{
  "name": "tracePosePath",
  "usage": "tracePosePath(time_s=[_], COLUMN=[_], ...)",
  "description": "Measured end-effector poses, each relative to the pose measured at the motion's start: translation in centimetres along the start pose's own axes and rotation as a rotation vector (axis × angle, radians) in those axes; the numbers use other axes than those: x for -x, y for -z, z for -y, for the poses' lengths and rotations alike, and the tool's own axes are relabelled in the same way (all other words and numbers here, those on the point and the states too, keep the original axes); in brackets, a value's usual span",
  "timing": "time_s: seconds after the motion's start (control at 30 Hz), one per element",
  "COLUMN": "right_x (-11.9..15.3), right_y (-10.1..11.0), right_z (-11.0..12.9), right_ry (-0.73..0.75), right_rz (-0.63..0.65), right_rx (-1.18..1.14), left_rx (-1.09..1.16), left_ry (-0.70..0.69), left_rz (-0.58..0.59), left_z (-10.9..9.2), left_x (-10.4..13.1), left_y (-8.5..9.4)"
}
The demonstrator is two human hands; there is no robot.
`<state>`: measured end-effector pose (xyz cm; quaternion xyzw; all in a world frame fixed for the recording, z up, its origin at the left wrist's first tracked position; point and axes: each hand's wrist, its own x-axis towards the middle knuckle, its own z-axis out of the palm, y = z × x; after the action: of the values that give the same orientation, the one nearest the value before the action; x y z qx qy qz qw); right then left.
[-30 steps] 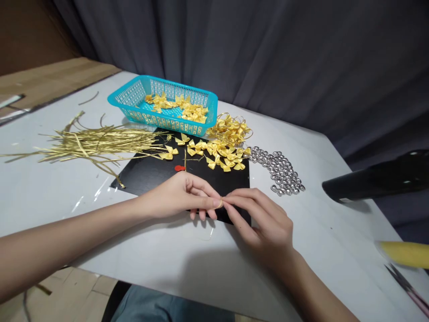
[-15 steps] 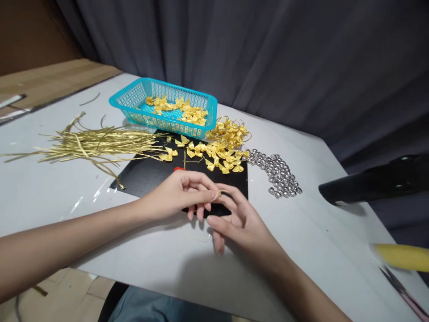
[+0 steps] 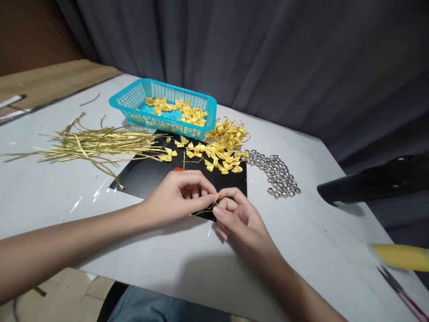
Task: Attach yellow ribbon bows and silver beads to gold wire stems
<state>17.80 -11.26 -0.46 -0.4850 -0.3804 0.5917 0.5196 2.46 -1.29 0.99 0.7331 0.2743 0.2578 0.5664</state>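
Observation:
Between my hands is a thin gold cord (image 3: 217,197), bent into a small loop. My left hand (image 3: 182,192) pinches it between thumb and forefinger. From the other side my right hand (image 3: 239,214) grips the cord, its thumb and forefinger closed at the loop. A loose strand hangs just below the fingers. Both hands are over the near edge of a black board (image 3: 147,174). Yellow ribbon bows (image 3: 217,156) lie along the board's far side. To the left spreads a bundle of gold cords (image 3: 103,143).
A blue basket (image 3: 164,123) holding more bows stands at the back. Beside it are a pile of looped bows (image 3: 229,132) and silver beads (image 3: 278,174). A black cylindrical object (image 3: 365,181), a yellow object (image 3: 400,257) and scissors (image 3: 397,286) are at the right.
My right thumb has risen and closed toward the forefinger at the cord. The left fingers have curled in, and the cord now shows a small loop.

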Motion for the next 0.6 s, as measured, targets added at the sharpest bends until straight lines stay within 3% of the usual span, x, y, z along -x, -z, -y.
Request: tracePosePath(time_s=[0.07,0.17,0.33,0.6], right_x=[0.08,0.18,0.38,0.14], right_y=[-0.25,-0.45,-0.38,-0.14], right_z=[-0.17,-0.3,0.04,0.26], right_ry=[0.147,0.367,0.469,0.448], right_rz=[-0.133,-0.295,-0.244,-0.248], right_rx=[0.129,0.346,0.612,0.58], left_rx=[-0.125,-0.203,-0.227,-0.128], left_ry=[-0.12,-0.189,-0.226,-0.122], left_rz=[-0.031,-0.052,-0.078,-0.055], left_z=[-0.03,-0.07,-0.1,-0.06], left_x=[0.21,0.49,0.75,0.61], left_y=[-0.13,-0.29,-0.26,-0.3])
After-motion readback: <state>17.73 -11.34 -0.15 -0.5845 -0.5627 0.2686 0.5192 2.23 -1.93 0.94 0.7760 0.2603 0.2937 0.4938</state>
